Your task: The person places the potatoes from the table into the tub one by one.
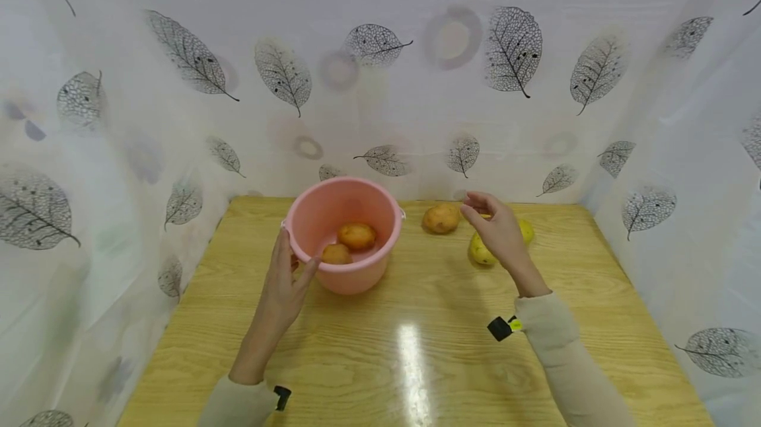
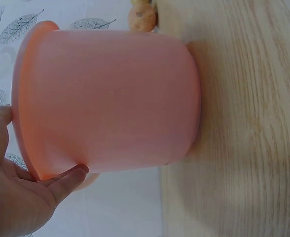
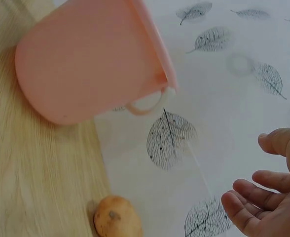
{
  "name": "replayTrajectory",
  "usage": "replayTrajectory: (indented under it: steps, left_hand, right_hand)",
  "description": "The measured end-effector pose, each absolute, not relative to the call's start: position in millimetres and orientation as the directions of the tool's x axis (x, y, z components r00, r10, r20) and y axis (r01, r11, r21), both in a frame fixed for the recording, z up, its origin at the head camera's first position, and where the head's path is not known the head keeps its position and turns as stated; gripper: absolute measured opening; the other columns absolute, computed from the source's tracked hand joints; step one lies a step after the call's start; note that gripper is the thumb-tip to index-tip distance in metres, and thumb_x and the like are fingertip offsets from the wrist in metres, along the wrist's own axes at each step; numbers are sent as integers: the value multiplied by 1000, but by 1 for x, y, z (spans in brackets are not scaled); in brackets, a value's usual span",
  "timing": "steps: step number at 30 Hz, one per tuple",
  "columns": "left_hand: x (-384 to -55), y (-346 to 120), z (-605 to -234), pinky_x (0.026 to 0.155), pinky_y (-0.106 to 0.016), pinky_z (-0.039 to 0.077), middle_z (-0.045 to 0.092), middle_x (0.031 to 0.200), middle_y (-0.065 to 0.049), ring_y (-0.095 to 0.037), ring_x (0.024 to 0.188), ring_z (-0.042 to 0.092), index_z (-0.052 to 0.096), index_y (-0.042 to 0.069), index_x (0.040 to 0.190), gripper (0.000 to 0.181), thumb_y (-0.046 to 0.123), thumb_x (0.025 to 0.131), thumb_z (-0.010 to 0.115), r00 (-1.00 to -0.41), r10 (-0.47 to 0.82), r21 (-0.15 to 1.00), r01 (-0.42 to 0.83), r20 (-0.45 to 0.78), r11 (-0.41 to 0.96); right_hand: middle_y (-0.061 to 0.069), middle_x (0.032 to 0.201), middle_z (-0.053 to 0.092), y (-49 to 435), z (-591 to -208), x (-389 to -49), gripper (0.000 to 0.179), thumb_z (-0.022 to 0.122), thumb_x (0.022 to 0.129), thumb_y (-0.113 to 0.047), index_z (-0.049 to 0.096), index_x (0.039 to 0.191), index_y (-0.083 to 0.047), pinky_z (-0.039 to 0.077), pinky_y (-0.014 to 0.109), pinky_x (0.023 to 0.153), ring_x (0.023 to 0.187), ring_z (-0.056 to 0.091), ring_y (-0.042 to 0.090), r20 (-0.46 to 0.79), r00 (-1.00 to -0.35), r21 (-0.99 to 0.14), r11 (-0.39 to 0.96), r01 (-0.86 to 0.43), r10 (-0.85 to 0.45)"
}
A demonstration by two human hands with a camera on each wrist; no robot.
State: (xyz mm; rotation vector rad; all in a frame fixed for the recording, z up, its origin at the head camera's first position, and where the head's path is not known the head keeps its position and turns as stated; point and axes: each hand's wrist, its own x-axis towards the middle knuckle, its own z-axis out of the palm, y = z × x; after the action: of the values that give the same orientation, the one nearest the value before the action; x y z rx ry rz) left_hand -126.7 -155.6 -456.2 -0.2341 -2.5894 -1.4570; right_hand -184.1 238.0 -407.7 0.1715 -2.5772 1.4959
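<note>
A pink bucket (image 1: 357,278) stands upright at the back of the table, with two potatoes (image 1: 357,236) inside. My left hand (image 1: 284,281) holds it by the near left of its rim, thumb and fingers spread along the edge, as the left wrist view also shows. To the right of the bucket lies another potato (image 1: 441,219), seen low in the right wrist view too. My right hand (image 1: 499,229) hovers close to that potato with loosely bent fingers and nothing in them. Partly hidden below this hand are yellow fruits (image 1: 481,250), whose kind I cannot tell.
The wooden table (image 1: 345,361) ends at a leaf-patterned white curtain (image 1: 392,103), which hangs behind it and along both sides. A white ring-shaped handle (image 3: 150,104) hangs from the bucket's side. Each wrist carries a small black device (image 1: 500,328).
</note>
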Motion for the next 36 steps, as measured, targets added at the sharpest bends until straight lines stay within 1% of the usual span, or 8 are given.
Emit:
replayTrajectory:
  steps: [4,11,13,16,22,25,30,36]
  left_hand:
    - [-126,-156,-456,111,-57,43,4,172,-13,-42,139,44,-1,8,166,88,39,107,57,-975,58,833,215,216,510]
    - [-126,-156,-455,110,-58,43,4,172,-14,-43,138,45,-1,7,166,88,38,107,57,-974,58,830,217,219,514]
    - [-127,-156,-454,110,-58,43,5,172,-14,-43,138,45,0,8,166,88,38,107,57,-973,57,829,220,223,514]
    - [-127,-156,-453,110,-58,44,6,172,-13,-43,138,45,0,9,167,87,38,107,57,-972,57,828,223,226,515]
    - [-127,-156,-453,110,-58,44,6,172,-13,-43,137,46,0,8,166,87,37,108,57,-971,63,828,230,230,511]
    - [-128,-156,-454,110,-58,44,5,172,-12,-43,137,46,0,8,166,87,37,108,57,-972,66,832,226,225,506]
    - [-127,-156,-455,111,-57,43,4,172,-10,-42,139,44,-2,10,167,88,40,107,56,-976,66,835,212,208,508]
    - [-126,-156,-453,110,-58,43,4,173,-10,-43,139,44,-1,9,166,88,39,107,56,-974,67,833,221,218,507]
  right_hand:
    - [21,134,62,253,-413,-181,54,62,106,-34,54,146,2,49,33,97,121,58,32,162,-987,-854,502,-133,14]
    - [26,131,63,273,-423,-176,53,62,105,-31,56,142,7,45,12,84,118,60,36,153,-982,-829,555,-68,109]
    - [27,130,64,278,-426,-174,53,62,105,-31,56,141,8,44,10,80,116,60,37,148,-980,-819,572,-47,132]
    - [28,130,63,285,-432,-171,55,61,106,-33,56,141,9,48,19,84,117,60,38,128,-980,-805,593,-13,153]
    - [31,133,60,295,-448,-168,59,58,107,-35,52,142,11,50,54,98,121,58,44,73,-984,-786,617,45,165]
    - [32,133,60,299,-460,-169,60,57,107,-36,51,143,13,50,57,100,122,58,46,48,-985,-769,636,69,165]
    - [34,132,60,301,-475,-168,60,58,107,-32,50,141,16,50,57,100,121,59,47,3,-985,-748,654,113,173]
    - [36,131,60,301,-491,-165,63,58,105,-35,52,138,18,51,57,97,120,58,49,-84,-975,-724,661,200,204]
